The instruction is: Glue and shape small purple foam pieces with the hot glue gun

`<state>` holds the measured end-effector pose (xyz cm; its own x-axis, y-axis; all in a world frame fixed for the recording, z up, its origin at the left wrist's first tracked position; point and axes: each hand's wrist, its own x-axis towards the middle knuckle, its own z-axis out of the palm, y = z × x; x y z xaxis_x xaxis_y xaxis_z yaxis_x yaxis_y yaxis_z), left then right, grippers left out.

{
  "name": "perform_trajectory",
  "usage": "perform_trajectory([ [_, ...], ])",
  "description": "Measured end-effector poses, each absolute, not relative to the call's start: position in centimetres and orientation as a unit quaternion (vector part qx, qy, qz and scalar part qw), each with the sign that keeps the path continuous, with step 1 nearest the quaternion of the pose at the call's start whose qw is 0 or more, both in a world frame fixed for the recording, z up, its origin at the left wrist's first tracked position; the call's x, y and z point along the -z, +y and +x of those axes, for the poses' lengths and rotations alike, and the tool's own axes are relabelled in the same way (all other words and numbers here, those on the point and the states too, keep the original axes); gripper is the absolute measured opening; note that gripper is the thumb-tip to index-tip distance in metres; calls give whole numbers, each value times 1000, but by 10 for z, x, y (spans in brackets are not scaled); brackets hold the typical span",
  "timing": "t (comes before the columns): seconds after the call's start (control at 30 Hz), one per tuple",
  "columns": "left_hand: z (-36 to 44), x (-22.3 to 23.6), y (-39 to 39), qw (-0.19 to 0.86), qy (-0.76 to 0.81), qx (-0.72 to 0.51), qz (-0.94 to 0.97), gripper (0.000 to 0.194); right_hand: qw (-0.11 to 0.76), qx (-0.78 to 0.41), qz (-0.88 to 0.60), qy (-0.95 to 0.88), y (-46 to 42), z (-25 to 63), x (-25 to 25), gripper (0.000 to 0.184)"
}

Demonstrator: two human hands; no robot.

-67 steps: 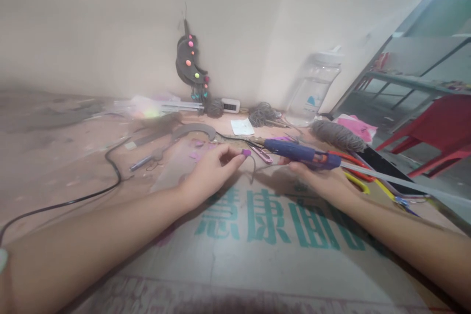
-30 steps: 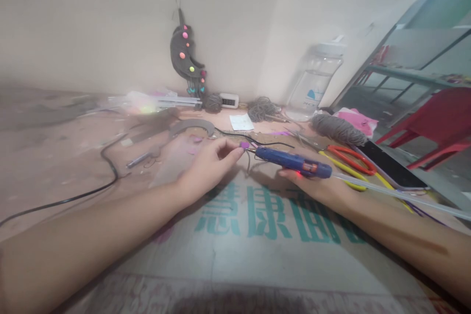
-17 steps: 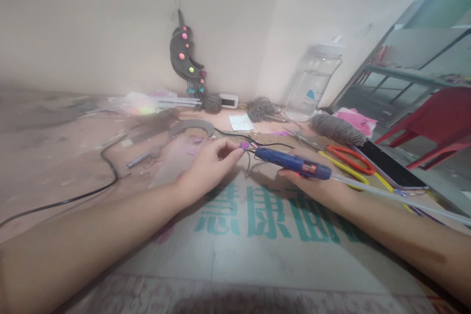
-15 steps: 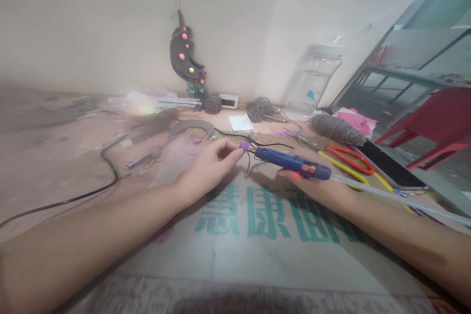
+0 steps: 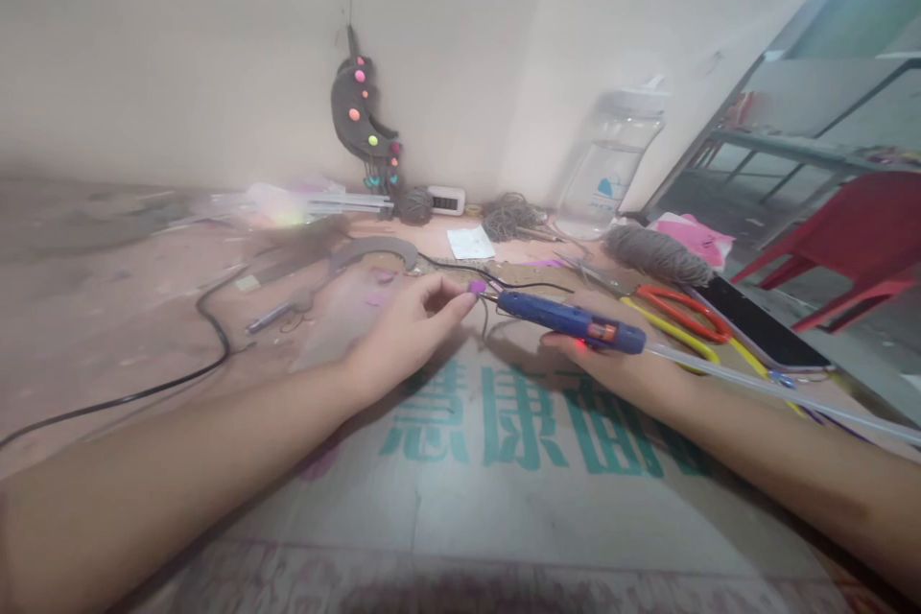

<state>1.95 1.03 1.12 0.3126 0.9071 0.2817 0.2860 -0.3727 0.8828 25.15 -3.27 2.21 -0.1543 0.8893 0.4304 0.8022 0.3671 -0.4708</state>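
Between the thumb and fingertips of my left hand [image 5: 430, 318] is a small purple piece [image 5: 477, 287], too small to make out fully. My right hand [image 5: 604, 345] is wrapped round a blue hot glue gun [image 5: 557, 315], held level with its nozzle pointing left. The nozzle tip is at the purple piece; whether they touch I cannot tell. A long clear glue stick [image 5: 763, 384] sticks out of the gun's back end, and a red light glows beside my right fingers. Under both hands lies a pale sheet [image 5: 460, 508] with green printed characters.
Orange-handled scissors [image 5: 683, 312], a phone [image 5: 767, 321] and grey yarn [image 5: 658, 254] lie at the right. A water bottle [image 5: 608, 168] stands behind. A black cable [image 5: 144, 395] crosses the left side near a grey crescent [image 5: 378, 251]. A decorated dark moon [image 5: 352, 110] leans on the wall.
Hardly anything differs. Both hands, the purple piece and the glue gun keep nearly the same places, with only a slight shift of the view.
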Motion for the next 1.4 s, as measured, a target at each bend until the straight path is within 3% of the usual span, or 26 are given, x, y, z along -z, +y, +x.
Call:
perform_trajectory([
  [1.4,20,-13,12,403,422,-422,694,24,342,-64,-557,-754,-33,251,-22,22],
])
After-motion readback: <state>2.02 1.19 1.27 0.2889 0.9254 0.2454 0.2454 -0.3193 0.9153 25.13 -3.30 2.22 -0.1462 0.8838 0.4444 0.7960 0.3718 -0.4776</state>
